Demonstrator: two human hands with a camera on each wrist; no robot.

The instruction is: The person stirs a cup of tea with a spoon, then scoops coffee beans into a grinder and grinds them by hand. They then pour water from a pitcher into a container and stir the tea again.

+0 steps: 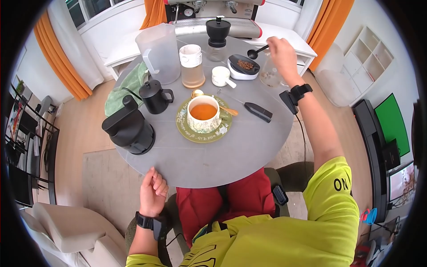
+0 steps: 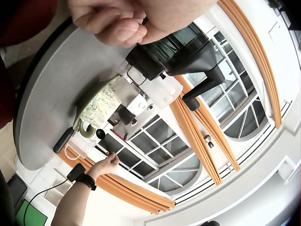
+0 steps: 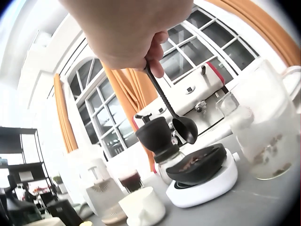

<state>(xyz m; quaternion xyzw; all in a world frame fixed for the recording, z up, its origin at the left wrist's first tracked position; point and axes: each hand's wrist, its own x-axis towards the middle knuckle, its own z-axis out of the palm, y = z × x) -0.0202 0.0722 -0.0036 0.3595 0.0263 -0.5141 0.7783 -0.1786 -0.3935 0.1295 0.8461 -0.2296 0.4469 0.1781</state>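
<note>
My right hand (image 1: 283, 58) grips the handle of a black measuring spoon (image 3: 185, 129), whose bowl hangs over a black boat-shaped dish (image 3: 200, 165). Brown coffee beans (image 1: 245, 65) lie in that dish, which sits on a white scale (image 3: 207, 190). To the right of it stands a clear glass container (image 3: 268, 162) with a few beans at the bottom. Near the table's front left edge, my left hand (image 1: 153, 193) hangs with loosely curled fingers and holds nothing. Closest to it on the tabletop is a black appliance (image 1: 130, 129).
A teacup (image 1: 203, 112) of amber drink stands on a green saucer (image 1: 183, 122) mid-table. Around it are a black kettle (image 1: 154, 98), a small white cup (image 1: 220, 75), a manual grinder (image 1: 218, 33), a plastic pitcher (image 1: 162, 53) and a dark handheld tool (image 1: 258, 112).
</note>
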